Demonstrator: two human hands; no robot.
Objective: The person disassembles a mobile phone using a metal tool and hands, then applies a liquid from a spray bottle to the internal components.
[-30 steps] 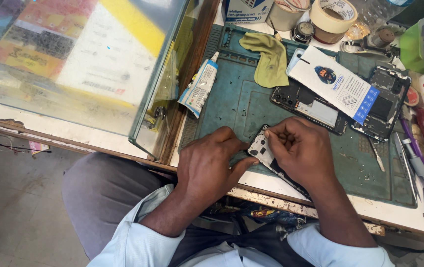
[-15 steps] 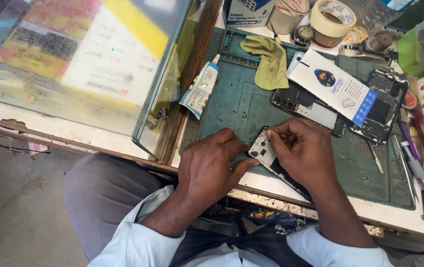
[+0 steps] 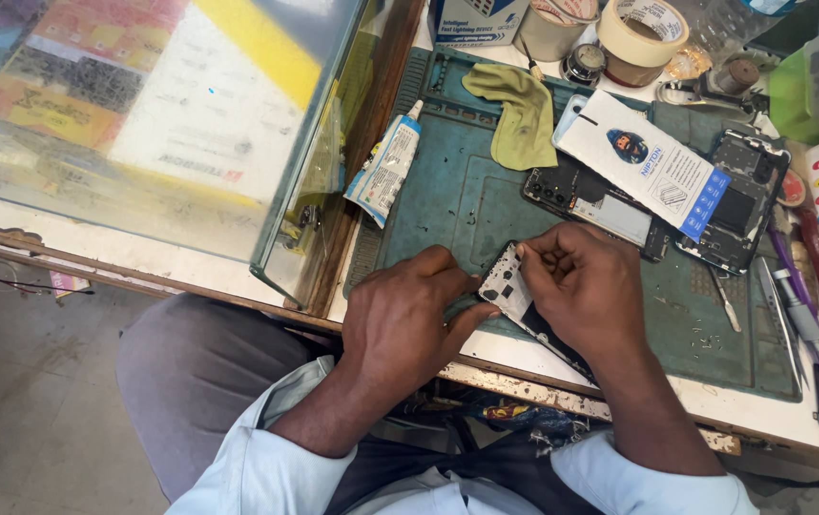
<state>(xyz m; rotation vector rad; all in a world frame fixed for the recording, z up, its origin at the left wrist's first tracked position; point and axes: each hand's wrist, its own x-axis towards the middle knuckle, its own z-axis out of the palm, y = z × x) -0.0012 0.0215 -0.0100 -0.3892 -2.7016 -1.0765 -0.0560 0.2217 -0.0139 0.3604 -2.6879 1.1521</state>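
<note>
Hands [image 3: 409, 319] [image 3: 586, 291] met over phone [image 3: 507, 286] at near edge of mat [image 3: 447, 200]. Left hand closed narrow on phone's left edge, thumb along its near side, fingers curled on top. Right hand pinched tight at phone's far corner, fingertips [image 3: 531, 253] bunched together, palm covering most of phone's right half. Cannot tell whether a tool sat between those fingertips. Phone lay tilted on mat, open back up, pale inner plate showing, dark lower end running under right wrist toward bench edge.

Farther out on mat: glue tube [image 3: 385, 172] at left edge, nozzle pointing far; green cloth [image 3: 522, 110] crumpled at far side; second opened phone [image 3: 586, 195] right of cloth, partly under white and blue packet [image 3: 653, 162]; third opened phone [image 3: 738, 200] just right of packet. Tweezers [image 3: 724, 298] near right edge of mat. Pens and tools [image 3: 796, 296] in a row past mat's right edge.

Far side of bench: tape roll [image 3: 640, 38], cup [image 3: 552, 29] left of it, small box [image 3: 476, 19] left again. Glass case [image 3: 152, 124] well left of mat, wooden frame between. Grey trousers [image 3: 199, 362] and pale blue sleeves [image 3: 257, 467] nearest.
</note>
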